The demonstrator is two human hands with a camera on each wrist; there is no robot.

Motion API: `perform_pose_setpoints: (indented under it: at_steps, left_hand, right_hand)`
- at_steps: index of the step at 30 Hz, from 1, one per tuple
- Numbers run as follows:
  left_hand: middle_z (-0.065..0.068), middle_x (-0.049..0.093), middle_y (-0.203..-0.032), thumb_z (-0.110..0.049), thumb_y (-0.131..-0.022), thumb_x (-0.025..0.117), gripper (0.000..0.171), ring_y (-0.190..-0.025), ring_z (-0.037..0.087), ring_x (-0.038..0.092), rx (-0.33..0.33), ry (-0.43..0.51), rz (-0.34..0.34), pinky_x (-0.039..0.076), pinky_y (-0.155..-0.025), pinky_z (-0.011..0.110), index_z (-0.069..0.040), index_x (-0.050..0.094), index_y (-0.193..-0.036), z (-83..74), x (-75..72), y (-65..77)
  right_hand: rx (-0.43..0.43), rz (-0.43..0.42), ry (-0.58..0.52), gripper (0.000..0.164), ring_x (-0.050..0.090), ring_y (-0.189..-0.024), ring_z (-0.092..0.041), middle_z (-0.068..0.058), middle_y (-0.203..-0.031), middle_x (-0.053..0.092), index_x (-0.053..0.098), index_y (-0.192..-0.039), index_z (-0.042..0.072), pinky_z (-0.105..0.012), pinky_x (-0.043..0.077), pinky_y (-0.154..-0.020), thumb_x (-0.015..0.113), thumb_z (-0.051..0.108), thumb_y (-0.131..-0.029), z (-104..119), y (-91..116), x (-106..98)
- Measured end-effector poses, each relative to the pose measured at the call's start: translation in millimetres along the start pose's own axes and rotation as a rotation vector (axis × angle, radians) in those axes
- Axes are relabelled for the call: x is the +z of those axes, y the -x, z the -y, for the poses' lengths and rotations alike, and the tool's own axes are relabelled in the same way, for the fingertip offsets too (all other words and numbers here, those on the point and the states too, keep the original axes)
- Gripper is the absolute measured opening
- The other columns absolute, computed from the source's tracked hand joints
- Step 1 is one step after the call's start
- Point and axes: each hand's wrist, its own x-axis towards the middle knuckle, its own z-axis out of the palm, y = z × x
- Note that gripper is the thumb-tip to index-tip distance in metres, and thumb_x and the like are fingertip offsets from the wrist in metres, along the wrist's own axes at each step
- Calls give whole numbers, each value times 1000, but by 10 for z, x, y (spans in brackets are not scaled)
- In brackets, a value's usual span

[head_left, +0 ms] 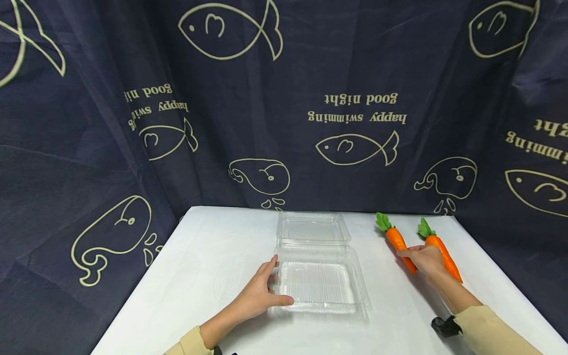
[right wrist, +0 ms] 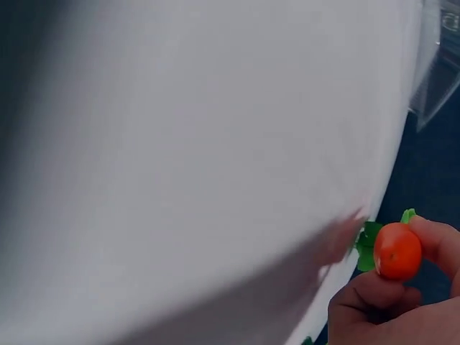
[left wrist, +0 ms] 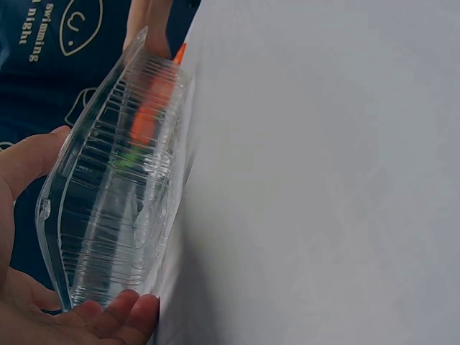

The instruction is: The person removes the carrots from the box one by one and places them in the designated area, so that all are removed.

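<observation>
An unlidded clear plastic box (head_left: 317, 283) lies with its hinged lid folded back, away from me. At its left end, my left hand (head_left: 259, 296) holds it, the thumb over the near rim and the fingers along the left wall. In the left wrist view those fingertips (left wrist: 136, 316) touch the box low, near the table. On the right, my right hand (head_left: 426, 259) pinches a toy carrot (head_left: 396, 239) between thumb and fingers. The right wrist view has this carrot (right wrist: 397, 251) end-on. A second toy carrot (head_left: 448, 259) lies just right of that hand, partly hidden by it.
Both carrots and the box are on a white table (head_left: 186, 276). The lid (head_left: 312, 227) reaches toward the table's back edge. A dark blue curtain (head_left: 248, 113) with fish drawings hangs behind and at both sides.
</observation>
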Motion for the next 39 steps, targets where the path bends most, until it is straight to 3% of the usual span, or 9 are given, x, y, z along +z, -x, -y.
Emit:
perform_pose_setpoints:
  at_steps: [8,16,24,31,35,37,39]
  left_hand:
    - [20,32,-156,-31,-74,90,119,-130,35,50,2,3,2,53,-93,42,-2,14,-161,-15,12,8]
    - [20,32,-156,-35,-75,89,120,-130,36,50,3,-12,14,53,-92,40,-2,13,-161,-40,23,7]
    - [21,33,-155,-35,-76,89,119,-130,36,50,-3,-14,17,53,-91,39,-3,13,-161,-39,19,27]
    - [20,35,-154,-37,-75,89,116,-127,31,52,13,-29,-21,53,-91,38,-4,17,-161,-11,-8,23]
    - [19,38,-152,-44,-81,83,107,-127,30,53,34,-81,-65,54,-90,39,-4,21,-160,2,-31,13]
    - [18,38,-153,-51,-87,75,100,-131,33,51,43,-139,-99,53,-96,44,-5,24,-159,-10,-64,5]
    - [17,36,-157,-59,-91,66,94,-139,36,43,42,-229,-136,46,-105,52,-8,27,-159,-33,-119,-16]
  right_hand:
    - [15,8,54,35,57,-79,-25,-9,-82,64,67,-88,-4,-30,45,-60,82,26,-78,-133,19,38]
    - [19,11,83,45,58,-83,-29,-17,-90,66,67,-99,-10,-30,45,-59,82,26,-77,-161,50,41]
    - [24,32,97,44,53,-76,-25,-11,-81,62,67,-94,-9,-31,43,-59,85,27,-75,-148,106,45]
    - [54,71,86,60,52,-79,-26,-11,-83,58,64,-106,-12,-32,40,-61,87,33,-74,-126,139,41]
    - [-21,47,145,72,55,-86,-31,-26,-102,65,62,-118,-13,-31,43,-63,84,42,-78,-87,187,5]
    - [-138,12,208,74,56,-88,-34,-31,-110,62,60,-124,-12,-33,44,-64,79,47,-83,-33,235,-21]
    - [-321,-17,272,73,55,-88,-35,-32,-108,60,59,-129,-9,-37,44,-66,73,50,-88,55,298,-40]
